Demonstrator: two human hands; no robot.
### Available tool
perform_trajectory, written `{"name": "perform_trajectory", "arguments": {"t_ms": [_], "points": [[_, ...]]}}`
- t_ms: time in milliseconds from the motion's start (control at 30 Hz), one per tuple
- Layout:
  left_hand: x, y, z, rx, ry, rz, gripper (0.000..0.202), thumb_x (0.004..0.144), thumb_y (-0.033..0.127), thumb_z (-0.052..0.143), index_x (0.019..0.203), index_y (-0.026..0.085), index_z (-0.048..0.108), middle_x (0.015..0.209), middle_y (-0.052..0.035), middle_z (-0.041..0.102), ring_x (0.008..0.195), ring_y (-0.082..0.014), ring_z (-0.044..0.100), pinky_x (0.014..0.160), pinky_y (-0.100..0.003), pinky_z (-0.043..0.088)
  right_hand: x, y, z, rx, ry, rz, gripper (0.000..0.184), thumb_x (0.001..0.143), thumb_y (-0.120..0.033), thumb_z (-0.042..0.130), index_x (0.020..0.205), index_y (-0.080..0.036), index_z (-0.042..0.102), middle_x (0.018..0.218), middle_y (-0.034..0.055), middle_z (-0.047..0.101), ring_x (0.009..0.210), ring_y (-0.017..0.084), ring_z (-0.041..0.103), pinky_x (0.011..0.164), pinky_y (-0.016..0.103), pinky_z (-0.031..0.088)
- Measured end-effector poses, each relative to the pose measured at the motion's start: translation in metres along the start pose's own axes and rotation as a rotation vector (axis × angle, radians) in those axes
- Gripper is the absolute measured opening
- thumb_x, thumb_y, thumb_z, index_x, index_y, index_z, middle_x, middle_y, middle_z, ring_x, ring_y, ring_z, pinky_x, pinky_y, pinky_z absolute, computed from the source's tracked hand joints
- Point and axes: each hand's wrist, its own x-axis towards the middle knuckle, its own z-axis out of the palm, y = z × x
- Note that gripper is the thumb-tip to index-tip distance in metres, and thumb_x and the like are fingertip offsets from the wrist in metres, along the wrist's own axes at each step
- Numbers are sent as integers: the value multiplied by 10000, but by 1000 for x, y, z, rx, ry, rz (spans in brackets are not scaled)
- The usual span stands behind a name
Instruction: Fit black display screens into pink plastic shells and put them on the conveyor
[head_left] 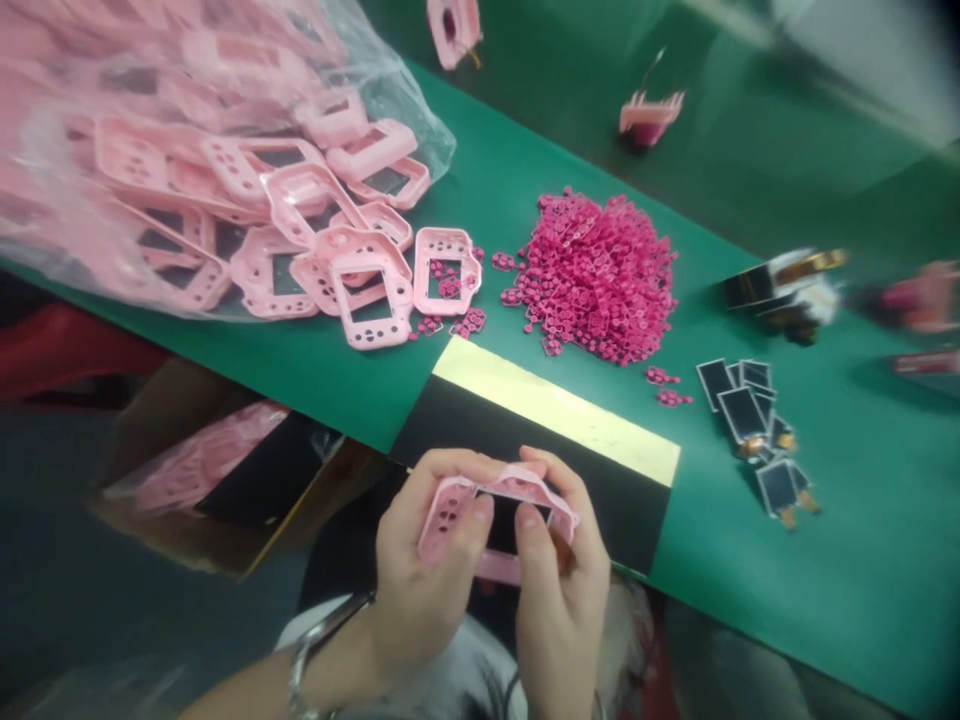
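- Left hand [427, 550] gripped the left end of a pink shell [499, 568]; fingers round the back, thumb inside.
- Right hand [562, 560] gripped the other end, same way, thumb tip near the left one.
- Shell sat tilted between both hands, above the near part of a black board [637, 515].
- Dark rectangle [505, 522] in the shell's window; from where I stood, couldn't tell whether a screen or just the board behind.
- Silver bracelet [300, 660] on left wrist.
- Yellow strip [555, 410] ran along the board's far edge.
- Beyond it, on the green table [862, 430]: a heap of magenta button pieces [600, 280], a few strays round it.
- Left of the heap: loose pink shells [403, 315], overlapping, spilling from a clear plastic bag [427, 125].
- Right of the heap: small screens [742, 415], loosely overlapped; a stack [784, 290] behind them, too blurred to name.
- Below table edge, left: an open box [161, 410] with bagged pink parts [202, 460].
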Motion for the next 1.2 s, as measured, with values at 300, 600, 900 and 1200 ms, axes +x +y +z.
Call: {"name": "perform_trajectory", "arguments": {"t_ms": [300, 600, 900, 1200], "points": [[2, -2, -3, 31, -39, 167, 88, 900, 271, 619, 818, 237, 624, 727, 10, 616, 544, -117, 517, 424, -167, 442, 7, -5, 7, 107, 67, 17, 152, 840, -165, 659, 985, -209, 651, 865, -14, 774, 779, 127, 755, 692, 179, 593], [3, -1, 2, -11, -73, 118, 98, 915, 282, 621, 838, 225, 604, 765, 12, 640, 551, -104, 599, 457, -158, 515, 6, 2, -7, 95, -47, 62, 159, 911, -255, 617, 1065, -228, 647, 961, 14, 752, 863, 155, 735, 749, 237, 583], [21, 11, 12, -83, -240, -57, 167, 907, 338, 643, 945, 205, 550, 991, -57, 764, 406, -77, 568, 375, -194, 486, 28, 35, -130, -969, 228, -309, 280, 953, -367, 647, 1165, -204, 731, 1064, 90, 656, 906, 206, 641, 799, 349, 504], [29, -7, 7, -156, -363, -10, 148, 998, 341, 549, 1044, 201, 547, 1155, -73, 732, 447, -69, 620, 430, -198, 538, 35, 48, -129, -836, 368, -504, 106, 946, -262, 660, 869, -191, 645, 859, 42, 632, 801, 182, 603, 744, 313, 477]]}}
